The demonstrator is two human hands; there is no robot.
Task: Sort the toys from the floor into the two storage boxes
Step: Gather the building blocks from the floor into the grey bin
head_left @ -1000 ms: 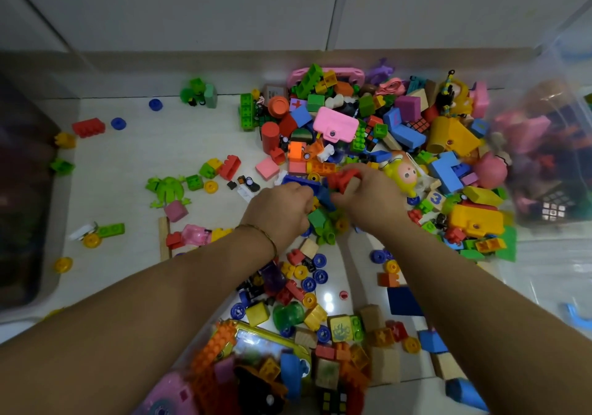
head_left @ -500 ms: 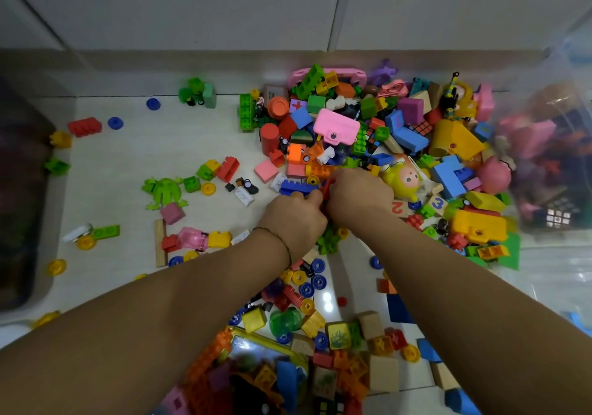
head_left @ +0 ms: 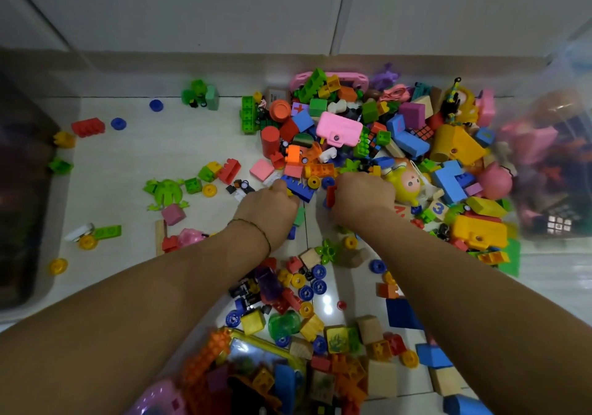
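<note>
- Toys (head_left: pixel 368 145) in bright plastic and bare wood lay heaped on the pale tiled floor (head_left: pixel 166 151). The heap was thickest at the far right against the wall, and a second scatter of wheels and cubes lay near the person.
- Among the heap sat a pink case (head_left: pixel 339 132), a yellow doll head (head_left: pixel 407 185) and a blue toothed brick (head_left: pixel 299 187). A green frog (head_left: pixel 165 191) lay apart on the left.
- One clear storage box (head_left: pixel 551 145) stood at the right edge, touching the heap, with pink toys and a puzzle cube showing through its wall.
- A dark storage box (head_left: pixel 19 190) stood at the left edge, its contents too dim to tell.
- Both forearms reached from the near edge to the middle of the floor, palms down. The hands were just beside each other at the near rim of the heap.
- The left hand (head_left: pixel 267 211), a thin bracelet (head_left: pixel 256 227) at its wrist, had its fingers curled under with the knuckles up. Its fingertips were at the blue toothed brick; whether its grip held anything could not be told.
- The right hand (head_left: pixel 363 196) lay just left of the doll head, its grip closed on a red brick (head_left: pixel 331 194) that stuck out at its thumb side.
</note>
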